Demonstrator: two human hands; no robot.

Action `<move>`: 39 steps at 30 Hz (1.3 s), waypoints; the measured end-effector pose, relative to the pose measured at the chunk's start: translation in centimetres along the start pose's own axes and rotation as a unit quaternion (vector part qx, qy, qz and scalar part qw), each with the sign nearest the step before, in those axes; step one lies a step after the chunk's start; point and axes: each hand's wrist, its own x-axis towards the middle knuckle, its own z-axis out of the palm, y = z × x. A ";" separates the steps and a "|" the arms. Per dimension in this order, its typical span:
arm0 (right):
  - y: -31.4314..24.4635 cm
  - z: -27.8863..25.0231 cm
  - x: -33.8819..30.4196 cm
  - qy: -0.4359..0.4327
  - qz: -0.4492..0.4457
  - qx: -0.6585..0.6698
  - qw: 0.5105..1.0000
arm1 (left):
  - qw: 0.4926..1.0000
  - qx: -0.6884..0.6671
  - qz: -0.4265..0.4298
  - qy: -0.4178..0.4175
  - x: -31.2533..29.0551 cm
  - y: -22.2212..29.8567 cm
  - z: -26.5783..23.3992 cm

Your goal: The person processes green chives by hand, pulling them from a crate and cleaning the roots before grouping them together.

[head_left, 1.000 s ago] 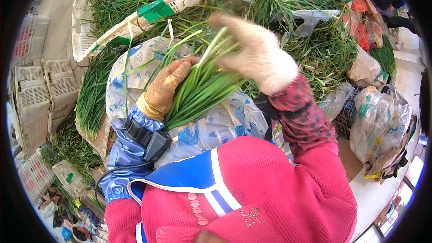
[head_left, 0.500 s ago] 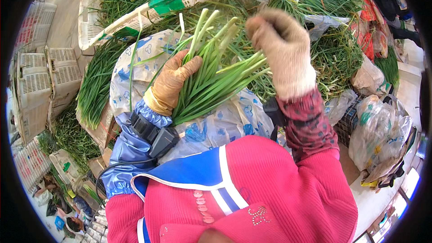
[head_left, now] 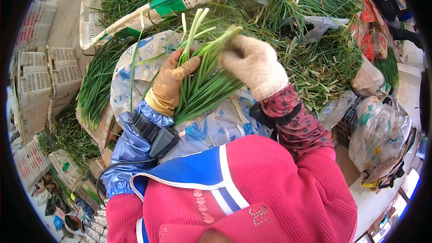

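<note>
My left hand (head_left: pixel 173 78), in a tan rubber glove, is closed round a bunch of garlic chives (head_left: pixel 200 90). Their pale stem ends point up and away from me, and the green leaves hang toward my lap. At the bunch's right side, my right hand (head_left: pixel 254 65), in an off-white knit glove, pinches some of the stems; its fingertips are slightly blurred and partly hidden. Beneath both hands, a white plastic sheet with blue prints (head_left: pixel 198 132) covers my lap.
A white plastic crate (head_left: pixel 135 20) with green tape holds more chives at the far left. Loose chives and trimmings (head_left: pixel 330 69) heap up on the right. Clear plastic bags (head_left: pixel 378 130) lie at the right, and stacked crates (head_left: pixel 36 81) stand at the left.
My right hand has come down and left onto the bunch, and the chives that fanned out to the right are now drawn in. My left hand has barely moved.
</note>
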 end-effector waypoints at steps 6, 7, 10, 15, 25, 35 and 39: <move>5.4 -7.9 3.4 0.325 -0.003 -0.027 0.945 | 0.999 -0.024 -0.017 0.019 0.1 0.7 0.8; 4.8 -8.1 3.3 0.348 0.010 -0.199 0.916 | 0.999 -0.023 -0.021 0.028 0.2 0.5 0.5; -1.3 -7.3 0.3 0.217 0.035 -0.213 0.952 | 0.999 -0.024 -0.015 0.040 -0.1 0.3 0.3; -1.6 -1.4 -0.9 -0.057 0.053 0.017 0.997 | 1.000 -0.004 0.011 0.010 0.0 0.8 1.0; -0.5 -1.2 -1.0 -0.100 -0.035 -0.064 0.992 | 0.995 -0.002 0.000 0.098 -0.3 0.2 0.9; 2.5 -7.5 2.7 0.340 -0.112 -0.340 0.870 | 0.993 0.015 0.016 0.116 -0.1 -0.1 0.7; -2.6 -4.5 0.7 0.142 -0.335 -0.380 0.851 | 0.988 0.058 0.045 0.134 -0.4 -0.6 1.0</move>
